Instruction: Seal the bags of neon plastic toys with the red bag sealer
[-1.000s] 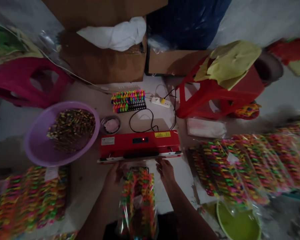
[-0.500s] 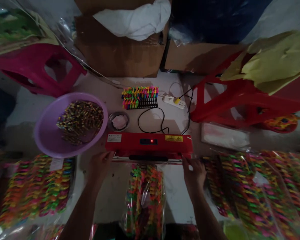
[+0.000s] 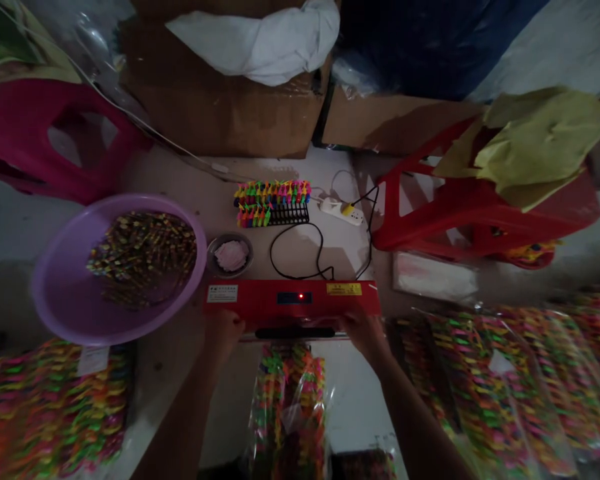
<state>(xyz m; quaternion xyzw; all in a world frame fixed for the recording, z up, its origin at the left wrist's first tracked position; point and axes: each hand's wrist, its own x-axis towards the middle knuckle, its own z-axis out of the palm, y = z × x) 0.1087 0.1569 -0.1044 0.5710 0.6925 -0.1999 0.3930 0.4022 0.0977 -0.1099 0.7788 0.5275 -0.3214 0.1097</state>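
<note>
A red heat sealer [image 3: 290,297] lies across the floor in front of me, its small red light on. My left hand [image 3: 224,333] rests curled over the left end of its front bar. My right hand [image 3: 363,330] is curled over the bar's right end. Between my arms lies a clear plastic bag [image 3: 287,400] packed with bright multicoloured pieces; its top edge reaches under the sealer's bar.
A purple basin [image 3: 55,313] of small coloured sticks sits left, a little metal bowl [image 3: 230,255] beside it. Filled bags lie at left [image 3: 50,400] and right [image 3: 505,380]. Behind the sealer are a black rack [image 3: 273,202], a power strip [image 3: 340,211], a red stool [image 3: 460,207] and cardboard boxes [image 3: 220,113].
Both hands left the bag's top, went out to the sealer's ends, then came inward onto its front bar. The bag's mouth now lies under the bar.
</note>
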